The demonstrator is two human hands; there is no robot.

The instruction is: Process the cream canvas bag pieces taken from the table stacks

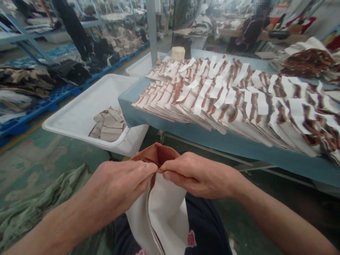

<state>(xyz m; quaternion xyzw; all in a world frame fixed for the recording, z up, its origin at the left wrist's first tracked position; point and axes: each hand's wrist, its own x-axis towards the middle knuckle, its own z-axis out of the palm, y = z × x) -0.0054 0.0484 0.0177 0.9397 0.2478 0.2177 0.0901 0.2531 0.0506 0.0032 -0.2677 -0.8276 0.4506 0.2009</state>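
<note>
A white fabric piece with a brown lining [170,205], shaped like a boot shaft, hangs upright over my lap. Its top opening gapes away from me and shows the brown inside. My left hand [127,184] pinches the rim at the left of a dark seam that runs down the near side. Close beside it, my right hand [193,173] grips the same rim between thumb and forefinger. The fingertips of both hands almost meet at the seam. What lies under the left fingers is partly hidden.
Ahead, a blue-covered table [148,120] bears rows of similar white pieces [202,95] with paper strips. A white plastic tub [71,124] at the left holds several folded pieces [108,124]. Green cloth [53,198] lies at lower left. A person [249,28] sits far back.
</note>
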